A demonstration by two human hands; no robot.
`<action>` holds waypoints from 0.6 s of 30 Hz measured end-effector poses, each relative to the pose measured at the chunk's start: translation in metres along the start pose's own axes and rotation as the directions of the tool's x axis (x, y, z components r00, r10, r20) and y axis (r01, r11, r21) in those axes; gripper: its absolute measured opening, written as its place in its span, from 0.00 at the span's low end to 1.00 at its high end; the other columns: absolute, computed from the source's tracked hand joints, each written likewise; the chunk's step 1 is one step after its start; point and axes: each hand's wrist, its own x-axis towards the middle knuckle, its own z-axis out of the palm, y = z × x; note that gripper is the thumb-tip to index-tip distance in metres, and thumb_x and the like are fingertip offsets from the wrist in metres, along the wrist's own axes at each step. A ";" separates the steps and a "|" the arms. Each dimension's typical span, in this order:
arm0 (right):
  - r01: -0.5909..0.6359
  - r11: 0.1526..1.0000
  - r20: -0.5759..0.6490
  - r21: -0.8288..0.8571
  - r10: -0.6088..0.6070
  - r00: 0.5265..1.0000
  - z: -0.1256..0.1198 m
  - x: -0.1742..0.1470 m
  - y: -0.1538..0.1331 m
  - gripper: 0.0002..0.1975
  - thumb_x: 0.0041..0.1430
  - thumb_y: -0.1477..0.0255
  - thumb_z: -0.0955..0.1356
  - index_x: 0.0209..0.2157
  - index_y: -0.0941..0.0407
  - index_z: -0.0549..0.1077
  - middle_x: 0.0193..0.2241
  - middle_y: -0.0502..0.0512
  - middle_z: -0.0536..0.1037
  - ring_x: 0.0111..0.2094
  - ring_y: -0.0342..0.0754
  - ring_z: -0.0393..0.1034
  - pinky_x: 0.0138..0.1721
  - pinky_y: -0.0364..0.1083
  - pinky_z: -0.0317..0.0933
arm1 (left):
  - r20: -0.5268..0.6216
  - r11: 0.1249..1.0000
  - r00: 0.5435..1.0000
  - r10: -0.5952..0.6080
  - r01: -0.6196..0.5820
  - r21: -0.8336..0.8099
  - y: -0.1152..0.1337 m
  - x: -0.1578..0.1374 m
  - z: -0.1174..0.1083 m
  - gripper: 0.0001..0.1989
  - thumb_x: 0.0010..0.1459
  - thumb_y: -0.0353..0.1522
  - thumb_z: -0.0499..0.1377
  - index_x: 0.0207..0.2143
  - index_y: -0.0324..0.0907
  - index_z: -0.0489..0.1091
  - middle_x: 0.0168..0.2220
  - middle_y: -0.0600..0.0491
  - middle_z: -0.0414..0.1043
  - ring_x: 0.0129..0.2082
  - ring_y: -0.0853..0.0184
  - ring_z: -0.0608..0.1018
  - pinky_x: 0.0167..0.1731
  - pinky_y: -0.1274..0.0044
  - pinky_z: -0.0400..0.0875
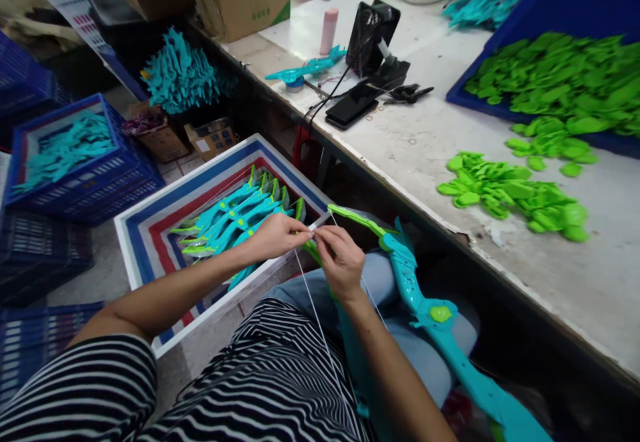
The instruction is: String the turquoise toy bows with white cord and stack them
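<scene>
My left hand and my right hand meet above my lap, fingertips pinched together on a thin white string. The string runs down from the fingers towards my waist. Across my lap lies a teal toy bow with a bright green tip and a green hexagonal piece at its middle. A second teal piece, partly hidden by my right forearm, lies beside it. Left of my hands, a striped white-rimmed crate holds several strung toy bows lying side by side.
The worktable at right bears loose green pieces, a blue bin of green parts, a phone, a small fan and a pink bottle. Blue crates and teal parts stand at left.
</scene>
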 end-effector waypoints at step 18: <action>-0.141 0.920 -0.039 -0.366 0.136 0.990 -0.070 -0.043 0.020 0.07 0.62 0.69 0.64 0.39 0.55 0.72 0.36 0.58 0.75 0.40 0.52 0.68 0.43 0.52 0.64 | -0.221 0.783 0.971 -0.086 -0.072 -0.618 -0.028 -0.027 0.018 0.13 0.53 0.37 0.58 0.40 0.42 0.73 0.43 0.47 0.75 0.41 0.64 0.76 0.35 0.76 0.72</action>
